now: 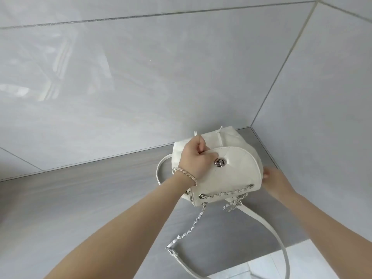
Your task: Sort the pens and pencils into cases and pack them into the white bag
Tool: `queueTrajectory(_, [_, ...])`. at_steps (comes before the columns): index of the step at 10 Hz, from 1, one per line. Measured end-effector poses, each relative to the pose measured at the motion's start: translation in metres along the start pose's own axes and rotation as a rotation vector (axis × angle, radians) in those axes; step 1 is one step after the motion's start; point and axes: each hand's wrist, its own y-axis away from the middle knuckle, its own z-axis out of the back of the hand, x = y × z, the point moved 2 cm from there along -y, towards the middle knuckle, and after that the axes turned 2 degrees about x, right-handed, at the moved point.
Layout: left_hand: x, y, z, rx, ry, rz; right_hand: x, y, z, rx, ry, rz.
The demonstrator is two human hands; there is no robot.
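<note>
White quilted leather bag (237, 174) in far right corner of grey ledge (100, 198), between both hands. Left hand (194, 158) curled over its far-left top, gripping flap (241, 158) edge. Right hand (275, 178) against right side, blurred, fingers hidden; grip unclear. Flap faces up, rounded edge far, chain-laced edge near, running left-right.

A grey ledge (80, 198) meets glossy grey wall tiles (141, 77).

Left hand (194, 158) curled, right hand (276, 179) blurred
</note>
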Motion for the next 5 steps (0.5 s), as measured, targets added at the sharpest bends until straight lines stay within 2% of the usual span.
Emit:
queueTrajectory(1, [0.027, -0.002, -0.004, -0.03, -0.21, 0.062, -0.01, -0.008, 0.002, 0.002, 0.017, 0.01])
queueTrajectory(2, [0.042, 0.001, -0.006, -0.037, -0.288, 0.121, -0.012, -0.011, 0.008, -0.041, 0.033, 0.024])
queueTrajectory(3, [0.039, 0.003, -0.009, 0.024, -0.475, 0.161, -0.012, -0.008, 0.013, -0.056, 0.065, 0.012])
queueTrajectory(4, [0.029, 0.012, -0.015, 0.146, -0.827, 0.065, -0.011, -0.003, 0.017, -0.09, 0.139, 0.003])
queueTrajectory(5, [0.018, 0.03, 0.0, 0.19, -1.103, -0.03, 0.011, 0.014, 0.014, -0.11, 0.247, 0.046])
